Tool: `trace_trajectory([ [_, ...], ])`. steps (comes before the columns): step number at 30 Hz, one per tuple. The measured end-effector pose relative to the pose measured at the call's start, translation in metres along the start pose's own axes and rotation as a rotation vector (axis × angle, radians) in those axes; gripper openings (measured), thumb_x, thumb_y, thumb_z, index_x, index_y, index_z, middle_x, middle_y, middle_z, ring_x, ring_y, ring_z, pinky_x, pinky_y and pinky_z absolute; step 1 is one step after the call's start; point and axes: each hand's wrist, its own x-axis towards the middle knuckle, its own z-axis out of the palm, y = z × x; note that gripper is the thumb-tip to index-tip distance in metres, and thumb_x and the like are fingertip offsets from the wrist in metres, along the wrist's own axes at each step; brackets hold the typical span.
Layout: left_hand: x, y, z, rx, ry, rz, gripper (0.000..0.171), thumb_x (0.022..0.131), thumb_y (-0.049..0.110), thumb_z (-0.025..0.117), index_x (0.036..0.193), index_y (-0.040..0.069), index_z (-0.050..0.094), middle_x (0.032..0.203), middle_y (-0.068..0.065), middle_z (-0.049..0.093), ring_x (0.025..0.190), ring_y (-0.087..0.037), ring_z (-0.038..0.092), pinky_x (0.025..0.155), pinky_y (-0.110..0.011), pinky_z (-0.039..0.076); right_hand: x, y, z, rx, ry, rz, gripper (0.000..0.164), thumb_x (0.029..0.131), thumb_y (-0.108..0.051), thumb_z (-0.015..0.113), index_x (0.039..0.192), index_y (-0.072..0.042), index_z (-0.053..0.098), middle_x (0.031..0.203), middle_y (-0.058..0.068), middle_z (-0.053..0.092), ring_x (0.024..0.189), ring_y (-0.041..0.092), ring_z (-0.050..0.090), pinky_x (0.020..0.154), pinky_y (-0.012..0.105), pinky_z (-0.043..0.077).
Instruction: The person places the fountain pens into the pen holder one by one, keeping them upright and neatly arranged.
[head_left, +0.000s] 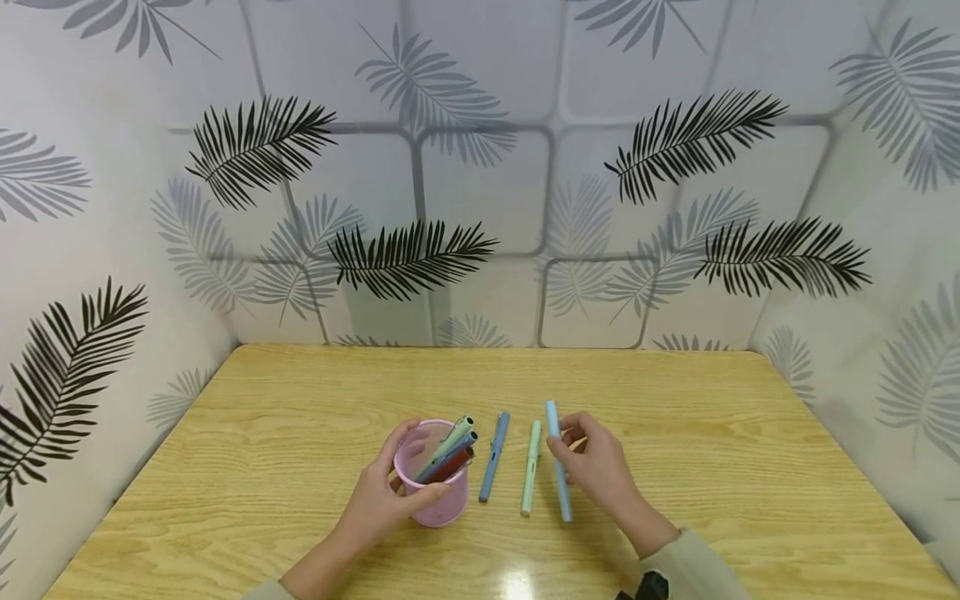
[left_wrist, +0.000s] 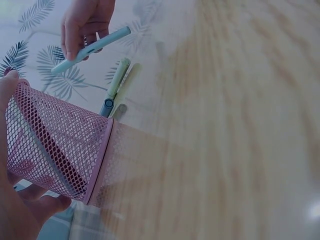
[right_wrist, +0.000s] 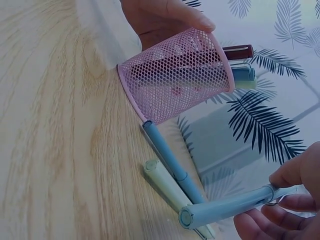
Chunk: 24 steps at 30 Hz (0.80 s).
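Observation:
My left hand (head_left: 378,500) grips a pink mesh pen cup (head_left: 441,508) around its side, thumb toward me. Several pens lean inside it: a green pen (head_left: 454,435), a blue pen (head_left: 459,448) and a dark red pen (head_left: 455,464). My right hand (head_left: 598,462) pinches a light blue pen (head_left: 558,462) between thumb and fingers; in the left wrist view this light blue pen (left_wrist: 92,50) is held above the table. Between cup and right hand, a darker blue pen (head_left: 494,457) and a light green pen (head_left: 531,468) lie side by side on the wood.
The wooden table (head_left: 300,400) meets a wall (head_left: 487,192) with a leaf pattern at its back edge. Similar patterned panels stand at the left and right. A black object (head_left: 651,586) sits at the right sleeve (head_left: 693,567).

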Motion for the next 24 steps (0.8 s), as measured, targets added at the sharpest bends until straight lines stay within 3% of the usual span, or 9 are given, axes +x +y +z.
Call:
trace_trajectory([
  [17, -0.002, -0.004, -0.001, -0.017, -0.003, 0.001, 0.081, 0.076, 0.017, 0.078, 0.142, 0.020, 0.032, 0.140, -0.017, 0.038, 0.123, -0.038, 0.042, 0.091, -0.047, 0.045, -0.010, -0.024, 0.003, 0.155, 0.026, -0.200, 0.018, 0.088, -0.012, 0.066, 0.103, -0.008, 0.059, 0.091, 0.008, 0.058, 0.074, 0.020, 0.058, 0.057, 0.034, 0.056],
  [24, 0.000, -0.002, -0.001, -0.007, -0.005, -0.004, 0.081, 0.076, 0.018, 0.078, 0.143, 0.018, 0.031, 0.141, -0.015, 0.037, 0.125, -0.037, 0.040, 0.093, -0.050, 0.044, -0.026, -0.071, -0.003, 0.183, 0.000, -0.219, 0.016, 0.087, 0.000, 0.062, 0.102, 0.001, 0.057, 0.090, 0.013, 0.059, 0.074, 0.026, 0.059, 0.060, 0.038, 0.055],
])
